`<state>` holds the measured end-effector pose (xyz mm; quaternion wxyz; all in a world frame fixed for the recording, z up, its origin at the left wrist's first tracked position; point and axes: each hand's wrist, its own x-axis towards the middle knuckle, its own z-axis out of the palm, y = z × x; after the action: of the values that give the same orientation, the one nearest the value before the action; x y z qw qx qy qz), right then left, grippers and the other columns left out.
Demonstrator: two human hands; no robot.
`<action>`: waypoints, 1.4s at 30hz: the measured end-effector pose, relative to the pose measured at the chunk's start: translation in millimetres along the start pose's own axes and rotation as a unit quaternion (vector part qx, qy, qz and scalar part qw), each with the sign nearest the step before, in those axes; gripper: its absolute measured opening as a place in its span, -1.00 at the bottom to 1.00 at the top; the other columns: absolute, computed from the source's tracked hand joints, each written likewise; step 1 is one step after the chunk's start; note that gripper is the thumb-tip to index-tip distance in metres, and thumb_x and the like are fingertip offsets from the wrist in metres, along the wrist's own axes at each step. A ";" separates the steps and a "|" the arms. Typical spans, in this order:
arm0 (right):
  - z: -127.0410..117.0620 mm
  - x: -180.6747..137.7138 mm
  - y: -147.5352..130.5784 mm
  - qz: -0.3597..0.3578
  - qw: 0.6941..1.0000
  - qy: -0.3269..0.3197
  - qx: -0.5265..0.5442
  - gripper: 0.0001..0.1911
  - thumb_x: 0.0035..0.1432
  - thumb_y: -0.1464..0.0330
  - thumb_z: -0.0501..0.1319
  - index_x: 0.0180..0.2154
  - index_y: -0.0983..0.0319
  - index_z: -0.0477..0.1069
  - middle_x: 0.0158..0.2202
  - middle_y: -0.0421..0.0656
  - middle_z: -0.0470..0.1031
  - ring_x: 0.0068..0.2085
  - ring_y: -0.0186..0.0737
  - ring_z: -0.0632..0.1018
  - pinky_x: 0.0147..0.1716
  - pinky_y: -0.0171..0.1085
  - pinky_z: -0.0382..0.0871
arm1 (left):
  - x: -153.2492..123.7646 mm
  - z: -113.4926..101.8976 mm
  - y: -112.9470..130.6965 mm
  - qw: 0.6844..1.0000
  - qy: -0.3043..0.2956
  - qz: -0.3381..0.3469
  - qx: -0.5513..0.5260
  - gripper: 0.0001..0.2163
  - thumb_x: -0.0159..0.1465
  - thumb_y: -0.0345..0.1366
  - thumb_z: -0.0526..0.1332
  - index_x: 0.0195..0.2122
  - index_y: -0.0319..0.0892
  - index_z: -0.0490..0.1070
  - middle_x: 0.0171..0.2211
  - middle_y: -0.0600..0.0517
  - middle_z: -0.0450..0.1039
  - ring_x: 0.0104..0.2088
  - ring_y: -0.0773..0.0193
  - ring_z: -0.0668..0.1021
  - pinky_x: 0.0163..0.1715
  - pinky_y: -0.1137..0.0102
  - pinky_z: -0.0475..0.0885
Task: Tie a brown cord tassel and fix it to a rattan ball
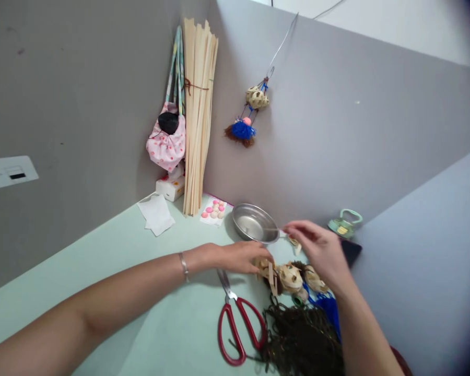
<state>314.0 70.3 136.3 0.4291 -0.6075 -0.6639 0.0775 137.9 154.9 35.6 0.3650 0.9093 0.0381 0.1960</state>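
Note:
My left hand [246,256], with a bracelet on its wrist, curls its fingers over a woven ball [266,267] of pale strips, one strip end sticking out below. My right hand [317,245] is pinched at the right rim of a metal bowl [254,222]; a thin pale line runs from its fingertips over the bowl, too fine to name. Beside the held ball lie another woven ball [290,278] and a third woven ball [315,279], with dark yarn among them. Red-handled scissors [231,297] lie below my left hand, blades partly hidden by it.
Dark yarn [305,339] and blue yarn [329,310] lie at front right. Pink and cream discs [213,210], a white paper [156,214] and a bundle of wooden strips [198,120] stand along the back. A woven ornament [256,97] hangs on the wall; a green-handled object [344,224] sits right.

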 end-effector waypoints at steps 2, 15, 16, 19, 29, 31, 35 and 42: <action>9.5 4.4 20.9 0.010 0.994 -0.091 -0.061 -0.73 0.17 0.17 0.22 -0.32 0.22 0.57 -0.35 -0.10 0.63 -0.35 -0.16 0.56 -0.35 -0.25 0.41 | -15.1 -30.8 -0.8 0.995 -0.052 -0.050 -0.062 -0.74 0.26 -0.33 0.22 -0.02 -0.12 0.44 0.00 -0.06 0.48 0.01 0.19 0.51 0.06 0.30 0.38; 39.3 40.5 53.7 0.031 0.982 -0.122 -0.144 -0.68 0.13 0.12 0.18 -0.38 0.21 0.55 -0.44 -0.13 0.59 -0.41 -0.15 0.52 -0.40 -0.25 0.31 | -7.2 -115.2 -20.0 0.985 0.107 -0.111 -0.083 -0.76 0.26 -0.18 0.22 -0.13 -0.20 0.49 -0.21 0.00 0.53 -0.24 0.32 0.51 -0.25 0.46 0.34; 31.5 40.3 50.0 0.035 0.988 -0.083 -0.122 -0.69 0.11 0.13 0.20 -0.35 0.22 0.56 -0.40 -0.11 0.61 -0.37 -0.13 0.54 -0.36 -0.23 0.36 | -4.0 -112.5 -19.3 0.982 0.116 -0.106 -0.106 -0.76 0.26 -0.19 0.22 -0.16 -0.22 0.49 -0.26 0.00 0.53 -0.28 0.33 0.51 -0.27 0.45 0.35; 8.0 34.7 28.4 0.060 0.994 0.065 -0.065 -0.69 0.09 0.12 0.26 -0.27 0.20 0.56 -0.36 -0.11 0.61 -0.36 -0.12 0.57 -0.34 -0.19 0.43 | 4.3 -101.7 -17.4 0.973 0.082 -0.122 -0.177 -0.73 0.26 -0.13 0.22 -0.24 -0.26 0.51 -0.37 0.00 0.51 -0.39 0.36 0.50 -0.33 0.44 0.38; 7.2 2.4 2.7 0.074 0.980 0.165 0.087 -0.75 0.06 0.15 0.39 -0.27 0.16 0.57 -0.34 -0.12 0.62 -0.33 -0.13 0.59 -0.27 -0.14 0.53 | 26.5 -57.8 -51.8 0.771 0.258 -0.130 -0.568 -0.67 0.34 -0.08 0.17 -0.11 -0.29 0.47 -0.04 -0.18 0.50 -0.31 0.37 0.54 -0.20 0.39 0.46; 8.6 3.1 19.3 0.097 0.979 0.141 0.108 -0.71 0.02 0.14 0.40 -0.27 0.18 0.56 -0.35 -0.12 0.63 -0.33 -0.15 0.60 -0.27 -0.18 0.53 | 26.1 -61.7 -57.0 0.718 0.329 -0.093 -0.606 -0.79 0.34 -0.23 0.19 -0.18 -0.29 0.48 -0.15 -0.11 0.52 -0.35 0.42 0.51 -0.18 0.44 0.45; 10.3 8.3 52.8 0.141 0.984 0.068 0.082 -0.57 -0.04 0.10 0.40 -0.17 0.22 0.53 -0.31 -0.07 0.64 -0.26 -0.10 0.62 -0.24 -0.16 0.53 | 21.7 -73.2 -60.5 0.727 0.421 -0.070 -0.538 -0.89 0.30 -0.31 0.21 -0.25 -0.26 0.45 -0.34 0.00 0.46 -0.35 0.40 0.51 -0.15 0.40 0.45; -2.8 6.7 65.7 0.120 0.992 0.008 -0.024 -0.60 0.08 0.06 0.30 -0.19 0.24 0.54 -0.25 -0.03 0.64 -0.23 -0.06 0.62 -0.23 -0.16 0.50 | 12.8 -68.2 -60.9 0.939 0.308 -0.074 -0.137 -0.86 0.27 -0.27 0.20 -0.30 -0.21 0.51 -0.25 0.02 0.52 -0.18 0.27 0.49 -0.06 0.35 0.34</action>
<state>365.2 91.4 100.2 0.4073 -0.6936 -0.5844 0.1074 127.9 246.3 43.3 0.4700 0.7403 0.1886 0.4421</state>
